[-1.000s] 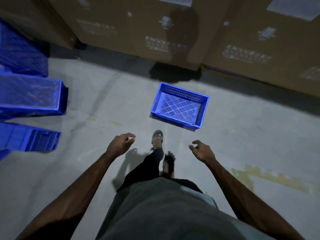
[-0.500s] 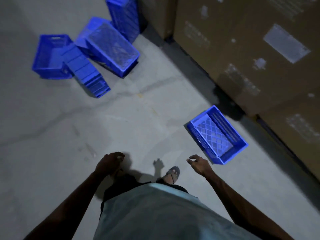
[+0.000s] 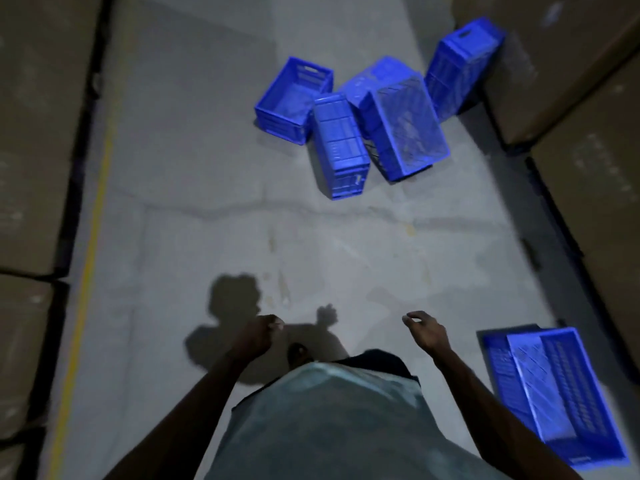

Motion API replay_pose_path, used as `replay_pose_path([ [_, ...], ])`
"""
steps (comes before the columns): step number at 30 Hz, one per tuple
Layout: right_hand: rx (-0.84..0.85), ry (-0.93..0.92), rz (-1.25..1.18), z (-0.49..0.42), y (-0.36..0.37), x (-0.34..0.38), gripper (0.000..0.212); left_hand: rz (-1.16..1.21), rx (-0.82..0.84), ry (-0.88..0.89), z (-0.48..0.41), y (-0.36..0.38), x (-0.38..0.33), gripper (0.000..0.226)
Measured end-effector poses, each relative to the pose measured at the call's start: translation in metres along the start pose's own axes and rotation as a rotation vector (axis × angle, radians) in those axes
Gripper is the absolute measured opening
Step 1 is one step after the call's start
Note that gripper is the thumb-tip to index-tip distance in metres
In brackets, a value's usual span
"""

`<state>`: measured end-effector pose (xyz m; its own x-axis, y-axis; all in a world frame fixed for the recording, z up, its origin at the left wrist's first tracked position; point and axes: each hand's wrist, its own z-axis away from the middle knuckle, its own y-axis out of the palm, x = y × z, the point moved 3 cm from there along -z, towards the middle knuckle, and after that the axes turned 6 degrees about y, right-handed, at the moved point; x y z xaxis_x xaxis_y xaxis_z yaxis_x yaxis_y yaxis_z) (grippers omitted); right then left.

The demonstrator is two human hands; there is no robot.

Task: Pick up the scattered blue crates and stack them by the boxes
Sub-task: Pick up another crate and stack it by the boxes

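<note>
Several blue crates lie scattered on the concrete floor ahead. One upright crate (image 3: 294, 98) stands open at the left of the pile, a crate on its side (image 3: 339, 143) leans beside it, an overturned crate (image 3: 405, 126) shows its mesh bottom, and another (image 3: 460, 64) stands against the boxes. A lone upright crate (image 3: 561, 393) sits at my lower right beside the boxes. My left hand (image 3: 258, 336) hangs loosely curled and holds nothing. My right hand (image 3: 424, 332) is relaxed and empty, left of the lone crate.
Tall cardboard boxes (image 3: 588, 133) line the right side and more boxes (image 3: 34, 150) line the left. A yellow floor line (image 3: 90, 244) runs along the left boxes. My foot (image 3: 298, 353) shows between my hands on the grey floor.
The view has swung left: the lone crate slid from ahead of me to my lower right, and the crate pile came to the middle ahead. Both hands stay empty.
</note>
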<state>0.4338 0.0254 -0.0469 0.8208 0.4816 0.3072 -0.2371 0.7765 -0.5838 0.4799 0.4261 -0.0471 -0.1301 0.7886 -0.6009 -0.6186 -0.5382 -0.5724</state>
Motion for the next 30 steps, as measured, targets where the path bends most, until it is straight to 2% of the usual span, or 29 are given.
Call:
replay_pose_path([
  [2, 0.029, -0.050, 0.048, -0.004, 0.018, 0.060, 0.033, 0.029, -0.032, -0.002, -0.012, -0.024, 0.042, 0.065],
  [6, 0.090, -0.122, 0.149, -0.028, 0.047, 0.168, 0.035, 0.079, -0.064, -0.091, -0.028, -0.082, 0.086, 0.069],
  [11, 0.134, -0.169, 0.258, -0.079, 0.074, 0.290, 0.037, 0.088, -0.095, -0.201, -0.062, -0.165, 0.115, 0.052],
  [14, 0.148, -0.165, 0.263, -0.118, 0.088, 0.370, 0.036, 0.056, -0.132, -0.285, -0.101, -0.224, 0.137, 0.027],
  [18, 0.158, -0.142, 0.234, -0.162, 0.097, 0.482, 0.034, 0.112, -0.255, -0.441, -0.162, -0.321, 0.162, 0.025],
  [21, 0.161, -0.146, 0.234, -0.186, 0.096, 0.570, 0.035, 0.223, -0.353, -0.453, -0.214, -0.403, 0.173, 0.036],
  [25, 0.173, -0.219, 0.300, -0.225, 0.098, 0.683, 0.035, 0.278, -0.405, -0.420, -0.291, -0.497, 0.185, 0.020],
  [30, 0.189, -0.254, 0.354, -0.271, 0.100, 0.818, 0.035, 0.298, -0.350, -0.387, -0.392, -0.602, 0.196, 0.019],
])
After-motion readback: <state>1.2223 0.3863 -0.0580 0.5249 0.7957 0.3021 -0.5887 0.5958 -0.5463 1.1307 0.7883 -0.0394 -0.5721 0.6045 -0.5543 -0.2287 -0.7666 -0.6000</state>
